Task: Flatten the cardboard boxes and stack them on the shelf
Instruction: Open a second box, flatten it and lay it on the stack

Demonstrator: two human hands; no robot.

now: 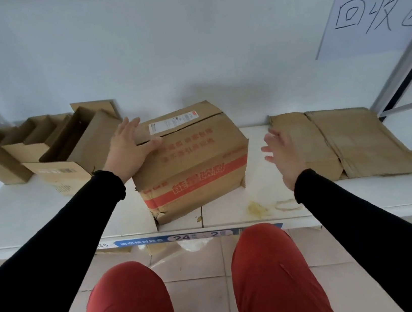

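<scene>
On the white shelf (271, 194) in front of you, a brown cardboard box with red printing (189, 160) stands unflattened at the middle, turned at a slight angle, with its near bottom corner torn and reaching the shelf's front edge. Your left hand (127, 148) lies flat on the box's upper left edge, fingers straight and spread, the thumb reaching across onto the front face just below the white shipping label (172, 122). Your right hand (283, 155) hangs in the air just to the right of the box, fingers wide and holding nothing, not touching the cardboard; it is slightly blurred. Beyond that hand, a pile of flattened cardboard (343, 144) lies against the wall at the right end of the shelf. To the left, well apart from the printed box, a group of open boxes (45, 149) stands nested, mouths up. A paper sign with handwritten characters (375, 13) hangs on the wall at upper right. A blue label strip (197, 235) reading 24 and 2 runs along the shelf's front edge, above your red trousers (131, 309).
</scene>
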